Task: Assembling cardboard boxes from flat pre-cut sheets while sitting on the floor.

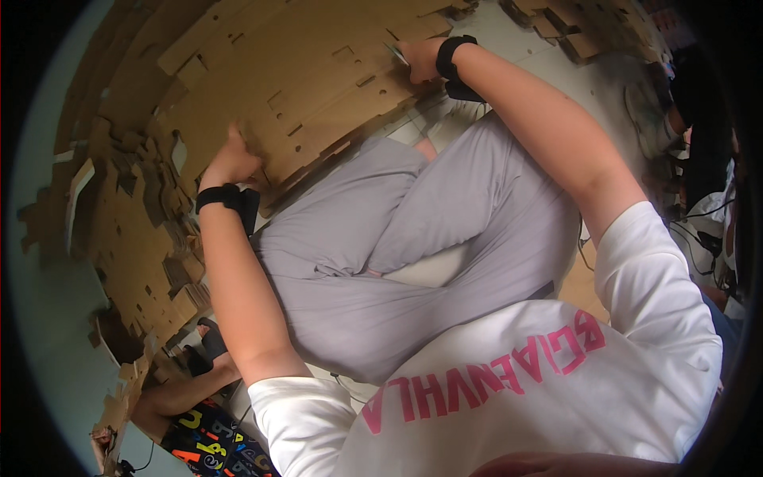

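Note:
A large brown cardboard sheet (326, 87) with cut slots and small holes lies in front of my crossed legs. My left hand (232, 161) rests at its near left part, thumb and forefinger spread apart; the other fingers are hard to see. At the sheet's right side, my right hand (424, 60) is closed around a thin, pale green and white tool (396, 54), whose exact kind I cannot make out. Its tip points up and left over the cardboard. Both wrists wear black bands.
Stacked cut cardboard pieces (147, 191) crowd the left side, and more cardboard scraps (568, 28) lie at the far right. Another person's shoe (648, 119) is on the right; another person's arm (191, 387) shows at lower left. Dark cables (690, 242) run along the right.

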The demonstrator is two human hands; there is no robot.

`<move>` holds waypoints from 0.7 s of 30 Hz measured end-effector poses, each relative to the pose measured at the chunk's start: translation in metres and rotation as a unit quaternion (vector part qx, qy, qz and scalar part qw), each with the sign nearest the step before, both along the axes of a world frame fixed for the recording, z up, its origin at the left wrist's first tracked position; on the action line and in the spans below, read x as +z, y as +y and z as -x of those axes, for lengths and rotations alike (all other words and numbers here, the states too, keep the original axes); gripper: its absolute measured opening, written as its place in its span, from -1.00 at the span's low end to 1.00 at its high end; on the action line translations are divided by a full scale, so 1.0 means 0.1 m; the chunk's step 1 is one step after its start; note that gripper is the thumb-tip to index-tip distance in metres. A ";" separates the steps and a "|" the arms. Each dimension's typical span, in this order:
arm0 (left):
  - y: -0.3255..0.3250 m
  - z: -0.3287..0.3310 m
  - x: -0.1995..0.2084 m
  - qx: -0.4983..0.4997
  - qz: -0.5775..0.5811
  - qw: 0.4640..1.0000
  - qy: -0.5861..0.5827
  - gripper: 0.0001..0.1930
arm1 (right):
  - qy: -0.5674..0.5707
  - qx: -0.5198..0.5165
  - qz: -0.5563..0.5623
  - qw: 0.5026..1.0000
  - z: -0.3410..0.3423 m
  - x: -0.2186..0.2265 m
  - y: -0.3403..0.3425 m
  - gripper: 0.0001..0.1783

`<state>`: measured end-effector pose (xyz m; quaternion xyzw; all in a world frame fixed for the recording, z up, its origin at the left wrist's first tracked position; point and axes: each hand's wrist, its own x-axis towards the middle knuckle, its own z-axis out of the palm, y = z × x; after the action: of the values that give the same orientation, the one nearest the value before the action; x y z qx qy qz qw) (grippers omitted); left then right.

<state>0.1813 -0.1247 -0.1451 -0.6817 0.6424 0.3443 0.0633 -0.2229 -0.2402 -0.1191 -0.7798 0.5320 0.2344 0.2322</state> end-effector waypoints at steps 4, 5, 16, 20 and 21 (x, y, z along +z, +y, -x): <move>0.08 -0.06 0.27 0.180 0.047 0.974 0.132 0.06 | -0.039 -0.041 -0.064 0.996 0.07 0.16 -0.12 -0.33; 0.10 -0.02 0.37 0.266 0.071 0.946 0.169 0.04 | -0.096 -0.075 -0.048 0.991 0.11 0.20 -0.14 -0.44; 0.26 0.29 0.39 -0.013 0.146 0.982 0.117 -0.12 | -0.265 -0.131 0.020 0.955 0.26 0.26 -0.22 -0.40; 0.10 0.34 0.18 -0.008 0.126 0.991 -0.032 -0.13 | -0.227 -0.053 0.001 0.972 0.27 0.19 -0.14 -0.18; 0.08 0.34 0.15 -0.013 0.104 0.995 0.000 -0.14 | -0.226 -0.019 0.005 0.974 0.27 0.17 -0.13 -0.12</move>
<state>0.1476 -0.1168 -0.1303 -0.6762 0.6836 0.2746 -0.0032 -0.2495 -0.2533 -0.1018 -0.8033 0.4817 0.0454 0.3472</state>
